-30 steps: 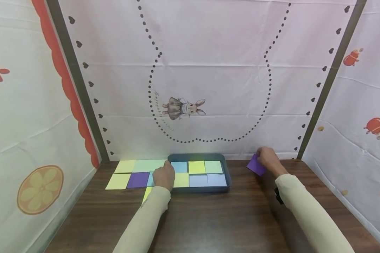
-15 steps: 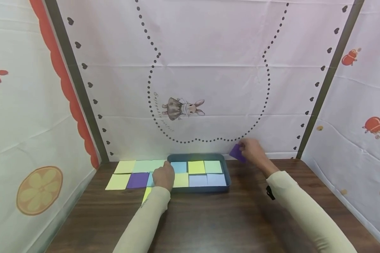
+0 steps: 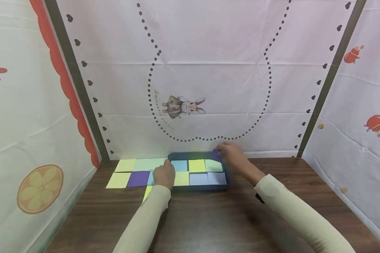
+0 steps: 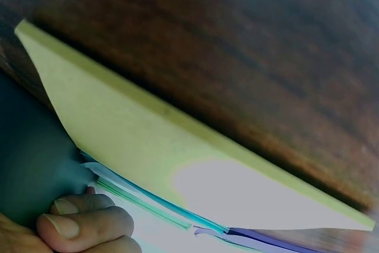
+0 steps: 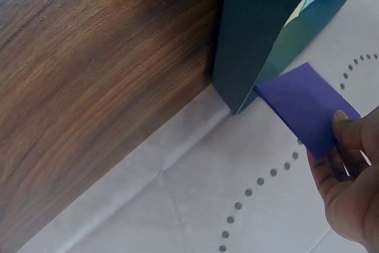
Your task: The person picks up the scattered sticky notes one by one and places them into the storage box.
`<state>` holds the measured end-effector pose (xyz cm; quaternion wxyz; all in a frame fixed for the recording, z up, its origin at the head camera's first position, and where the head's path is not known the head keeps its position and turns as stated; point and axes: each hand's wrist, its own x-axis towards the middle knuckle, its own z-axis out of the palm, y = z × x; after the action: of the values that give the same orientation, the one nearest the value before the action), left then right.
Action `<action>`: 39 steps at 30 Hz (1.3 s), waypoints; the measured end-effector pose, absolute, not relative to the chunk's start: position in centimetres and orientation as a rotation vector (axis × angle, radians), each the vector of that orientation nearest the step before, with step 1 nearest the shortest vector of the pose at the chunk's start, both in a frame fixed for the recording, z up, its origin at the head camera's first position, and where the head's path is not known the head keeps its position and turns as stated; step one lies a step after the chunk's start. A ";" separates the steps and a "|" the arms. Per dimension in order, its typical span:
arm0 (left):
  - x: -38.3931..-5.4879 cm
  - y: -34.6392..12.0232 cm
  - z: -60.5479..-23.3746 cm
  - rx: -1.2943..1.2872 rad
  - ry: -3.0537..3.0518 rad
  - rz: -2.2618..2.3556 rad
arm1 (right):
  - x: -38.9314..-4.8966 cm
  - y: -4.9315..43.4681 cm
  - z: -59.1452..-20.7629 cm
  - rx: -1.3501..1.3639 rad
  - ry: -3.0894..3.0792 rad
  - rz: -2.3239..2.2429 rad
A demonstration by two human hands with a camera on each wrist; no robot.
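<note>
My right hand (image 3: 232,154) pinches a purple sticky note pad (image 5: 308,108) between thumb and fingers. The pad is tilted above the back right corner of a dark blue-grey tray (image 3: 194,188). In the tray lie blue, yellow, green and pale lilac note pads (image 3: 197,166). My left hand (image 3: 164,174) is at the tray's left end, fingers curled at its rim, beside loose pads. In the left wrist view a yellow pad (image 4: 136,122) stands large, with my curled left fingers (image 4: 98,229) below it. The left hand hides part of a blue pad.
Left of the tray, yellow, green and purple pads (image 3: 138,179) lie in two rows, with another yellow pad (image 3: 147,192) in front. A printed cloth wall (image 3: 209,88) rises right behind the tray. The wooden table (image 3: 209,218) extends in front.
My right hand has carried the purple sticky note pad leftward from the table's right side to the tray's back right corner. The left hand has kept its place.
</note>
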<state>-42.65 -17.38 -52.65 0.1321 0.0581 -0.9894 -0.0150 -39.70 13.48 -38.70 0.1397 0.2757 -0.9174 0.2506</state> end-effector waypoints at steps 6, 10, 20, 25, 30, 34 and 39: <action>-43.5 -17.7 -53.8 0.163 -2.852 0.002 | -39.8 12.3 -39.5 0.800 -2.654 0.637; -43.1 -17.5 -53.6 0.164 -2.862 -0.009 | -40.2 11.6 -40.6 0.789 -2.666 0.516; -42.6 -17.2 -54.0 0.180 -2.850 -0.079 | -40.7 10.8 -43.3 0.806 -2.621 0.383; -42.6 -17.1 -54.0 0.175 -2.832 -0.070 | -41.0 10.8 -44.0 0.819 -2.588 0.383; -42.7 -17.0 -53.7 0.174 -2.861 -0.072 | -41.0 11.0 -44.4 0.822 -2.599 0.385; -42.8 -17.2 -53.4 0.182 -2.860 -0.088 | -40.8 10.8 -44.3 0.816 -2.681 0.363; -42.4 -17.1 -52.6 0.189 -2.860 -0.076 | -40.8 10.4 -44.1 0.809 -2.811 0.291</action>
<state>-42.40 -17.13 -52.57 0.1367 0.0654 -0.9881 -0.0264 -40.84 10.43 -44.13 0.1008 0.2739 -0.9514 0.0986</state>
